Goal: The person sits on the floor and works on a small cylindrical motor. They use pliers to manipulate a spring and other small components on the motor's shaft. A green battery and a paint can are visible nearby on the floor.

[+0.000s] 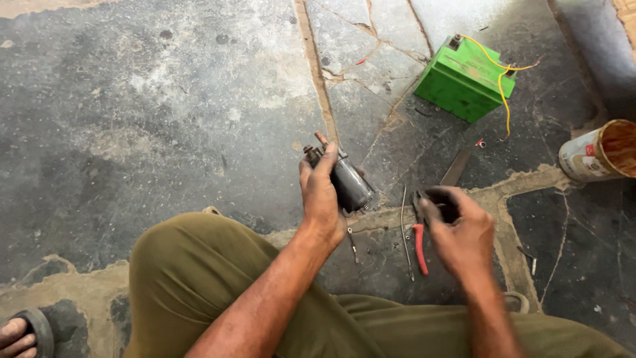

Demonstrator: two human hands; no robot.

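**Greasy motor gripped above stone floor**

Small cylindrical motor (348,180) clamped in left hand (320,195), held above cracked floor (165,119). Right hand (464,233) closed around dark part, blurred, over red-handled pliers (419,242). Green battery (464,78) with loose yellow wires (503,86) nearby: possible slip, drop, or short.

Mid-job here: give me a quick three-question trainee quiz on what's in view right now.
1. True or false: the left hand holds the dark cylindrical motor off the floor.
2. What lies on the stone floor just below the right hand? A) red-handled pliers B) a hammer C) a paintbrush
3. What colour wire runs from the green battery?

Key
1. True.
2. A, the red-handled pliers.
3. Yellow: the yellow wire loops off its top.
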